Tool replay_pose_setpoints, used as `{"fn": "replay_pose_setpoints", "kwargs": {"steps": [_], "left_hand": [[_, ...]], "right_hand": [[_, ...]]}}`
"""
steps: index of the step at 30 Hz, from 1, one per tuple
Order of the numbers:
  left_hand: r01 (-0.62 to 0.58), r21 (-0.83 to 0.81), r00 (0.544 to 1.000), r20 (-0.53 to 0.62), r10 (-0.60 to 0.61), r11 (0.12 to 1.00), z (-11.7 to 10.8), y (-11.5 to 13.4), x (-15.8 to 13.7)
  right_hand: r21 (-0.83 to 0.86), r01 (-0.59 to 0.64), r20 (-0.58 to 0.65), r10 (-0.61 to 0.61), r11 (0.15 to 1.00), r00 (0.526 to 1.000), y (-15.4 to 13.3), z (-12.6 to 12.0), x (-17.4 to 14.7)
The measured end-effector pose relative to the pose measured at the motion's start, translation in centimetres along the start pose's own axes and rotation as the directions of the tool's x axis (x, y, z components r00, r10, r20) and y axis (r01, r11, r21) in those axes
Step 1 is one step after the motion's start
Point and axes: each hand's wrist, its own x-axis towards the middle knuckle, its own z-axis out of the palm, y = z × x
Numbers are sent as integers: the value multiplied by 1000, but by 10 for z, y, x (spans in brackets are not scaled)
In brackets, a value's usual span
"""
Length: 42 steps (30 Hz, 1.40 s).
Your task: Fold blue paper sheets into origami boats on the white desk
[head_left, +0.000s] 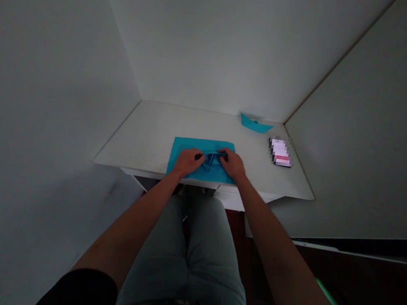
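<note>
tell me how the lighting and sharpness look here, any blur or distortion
Head view: dim, even light with no glare and only soft shadows; wide-angle stretch bends the walls and arms; the phone is pixelated; both hands, left hand and right hand, and the blue paper read fairly sharp.

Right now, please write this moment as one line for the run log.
left hand: on blue paper, pinching fold | right hand: same fold | paper boat: far on table | phone: right side

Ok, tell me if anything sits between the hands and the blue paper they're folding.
Nothing visible does. The left hand and right hand already rest on the folded blue paper, pinching it from both sides. The paper boat and phone lie farther back on the table.
</note>
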Motion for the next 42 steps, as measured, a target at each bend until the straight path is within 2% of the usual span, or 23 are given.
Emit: {"fn": "replay_pose_setpoints", "kwargs": {"steps": [34, 42], "left_hand": [[-4, 20, 1000, 6, 4, 1000, -2, 2, 0], [-19, 3, 1000, 24, 19, 1000, -2, 1, 1]], "right_hand": [[4, 3, -9, -3, 1000, 1000, 5, 4, 2], [73, 8, -33, -5, 997, 999, 10, 6, 3]]}}
